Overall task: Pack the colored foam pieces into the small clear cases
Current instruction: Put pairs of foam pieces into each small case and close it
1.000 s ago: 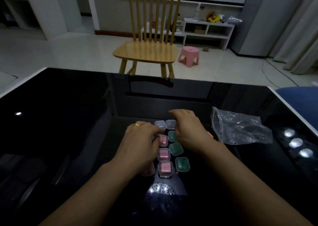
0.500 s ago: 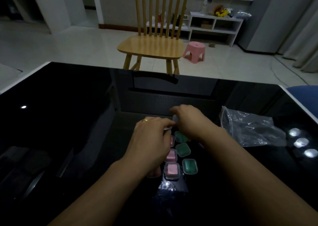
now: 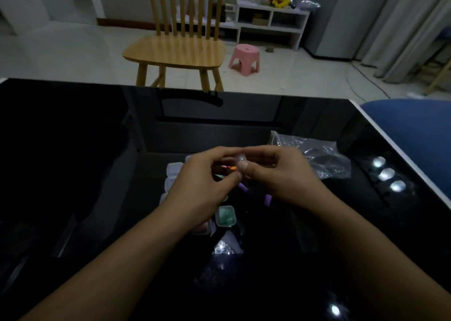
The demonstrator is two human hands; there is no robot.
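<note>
Both hands have lifted off the rows of cases. The left hand (image 3: 202,186) and right hand (image 3: 280,176) now pinch one small clear plastic case (image 3: 240,159) between them above the glossy black table (image 3: 73,149), probably to open it for filling. Two purple foam pieces (image 3: 243,187) lie loose below, near a green-filled case (image 3: 225,215). A crumpled clear plastic bag (image 3: 319,159) lies right; a wooden chair (image 3: 175,52) and pink stool (image 3: 244,58) stand beyond.
</note>
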